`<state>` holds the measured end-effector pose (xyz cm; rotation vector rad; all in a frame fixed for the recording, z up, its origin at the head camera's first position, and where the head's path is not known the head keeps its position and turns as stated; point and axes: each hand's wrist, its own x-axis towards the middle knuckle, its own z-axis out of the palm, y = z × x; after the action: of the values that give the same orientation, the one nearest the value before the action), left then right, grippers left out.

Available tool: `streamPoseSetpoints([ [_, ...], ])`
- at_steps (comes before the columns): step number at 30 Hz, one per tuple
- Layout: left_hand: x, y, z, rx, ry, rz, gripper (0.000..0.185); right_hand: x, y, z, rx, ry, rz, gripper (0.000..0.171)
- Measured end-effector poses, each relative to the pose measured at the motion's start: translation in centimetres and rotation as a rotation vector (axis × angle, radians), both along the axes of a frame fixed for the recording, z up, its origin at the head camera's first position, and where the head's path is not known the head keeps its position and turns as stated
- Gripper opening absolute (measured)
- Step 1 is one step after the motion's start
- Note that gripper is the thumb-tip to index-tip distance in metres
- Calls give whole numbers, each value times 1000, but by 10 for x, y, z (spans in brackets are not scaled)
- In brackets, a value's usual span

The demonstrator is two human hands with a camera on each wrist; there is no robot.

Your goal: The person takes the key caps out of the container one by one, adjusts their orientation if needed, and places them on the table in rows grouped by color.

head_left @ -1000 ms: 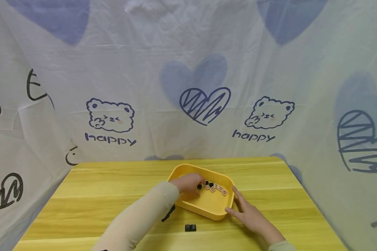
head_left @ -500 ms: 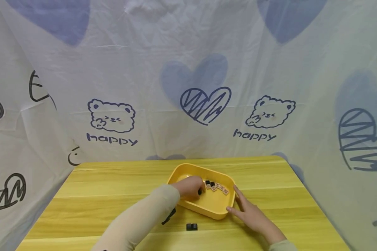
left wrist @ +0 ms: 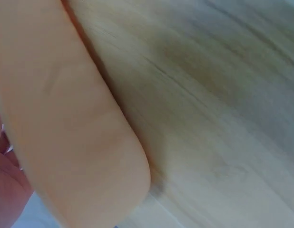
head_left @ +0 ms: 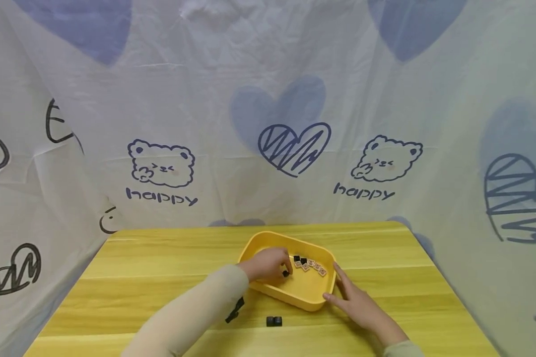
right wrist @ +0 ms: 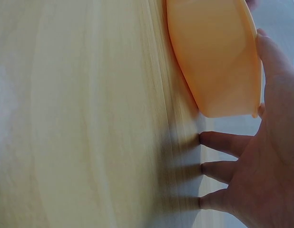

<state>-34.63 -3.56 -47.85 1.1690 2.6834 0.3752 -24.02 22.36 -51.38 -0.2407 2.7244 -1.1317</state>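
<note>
Your left hand point(head_left: 268, 264) reaches into the yellow tray point(head_left: 268, 244) at the desk's point(head_left: 138, 277) centre, fingers curled, pinching a small black tile point(head_left: 286, 273). More tiles point(head_left: 310, 264) lie in a row at its 3 o'clock. They look light, hard and slippery; pinch them by their edges. Your right hand point(head_left: 357, 305), fingers straight, steadies the tray's right wall.
</note>
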Motion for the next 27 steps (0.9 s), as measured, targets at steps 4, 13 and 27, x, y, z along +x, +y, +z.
streamPoseSetpoints([
  [4, 7, -5, 10, 61, 3, -16, 19, -1, -1, 0, -2, 8, 2, 89],
  [13, 18, -20, 21, 157, -19, -21, 21, 1, -1, 0, -15, -5, 6, 89],
  [27, 54, -43, 36, 329, -86, 137, 15, 1, -1, 1, -18, 3, 2, 90],
])
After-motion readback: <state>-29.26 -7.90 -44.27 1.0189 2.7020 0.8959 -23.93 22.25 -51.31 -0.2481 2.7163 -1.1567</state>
